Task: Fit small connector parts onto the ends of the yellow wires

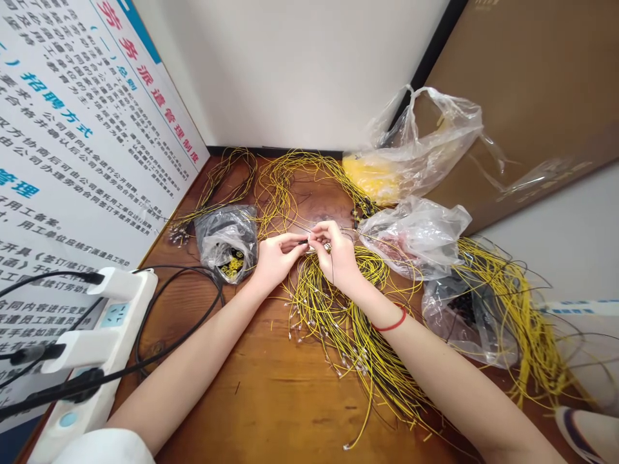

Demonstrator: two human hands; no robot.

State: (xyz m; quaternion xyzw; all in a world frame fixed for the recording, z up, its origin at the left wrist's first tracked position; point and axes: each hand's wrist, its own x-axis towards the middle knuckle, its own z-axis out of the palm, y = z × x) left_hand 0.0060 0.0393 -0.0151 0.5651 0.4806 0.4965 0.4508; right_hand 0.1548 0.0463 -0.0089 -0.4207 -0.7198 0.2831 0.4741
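My left hand [276, 256] and my right hand [335, 252] meet above the middle of the wooden table [271, 399]. Both are pinched together on a thin wire end with a small dark piece [304, 241] between the fingertips. A red band circles my right wrist [393, 322]. Under the hands lies a loose bundle of yellow wires [348, 322] with small metal ends. Further loops of yellow wire [285, 180] lie behind the hands.
A dark plastic bag [227, 241] with small yellow parts lies left of my hands. Clear plastic bags [416, 235] lie right, one holding yellow material [382, 177]. A white power strip [97, 348] with black cables sits front left. More yellow and black wires [507, 322] spread right.
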